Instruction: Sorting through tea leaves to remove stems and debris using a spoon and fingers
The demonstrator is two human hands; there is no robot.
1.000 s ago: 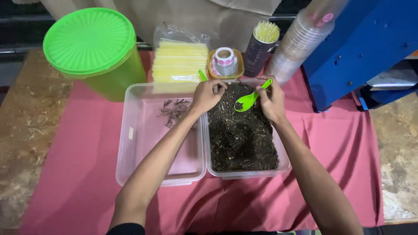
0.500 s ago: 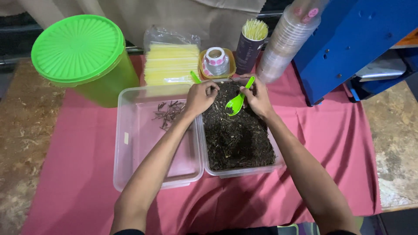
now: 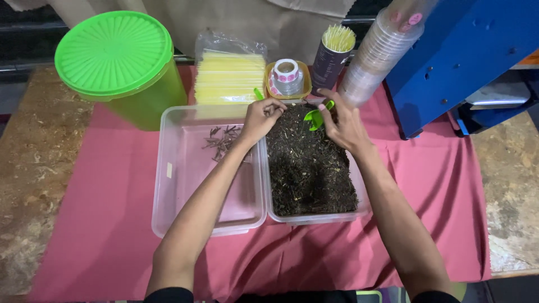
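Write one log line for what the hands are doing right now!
left hand: pinching in dark tea leaves | right hand: holds green spoon | twigs: in left box

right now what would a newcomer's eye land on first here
The big green tub at the back left stands out, then the clear box of dark dried leaves in the middle of the pink cloth. Both hands meet at its far end: the right hand holds a green spoon, the left hand pinches at the leaves.
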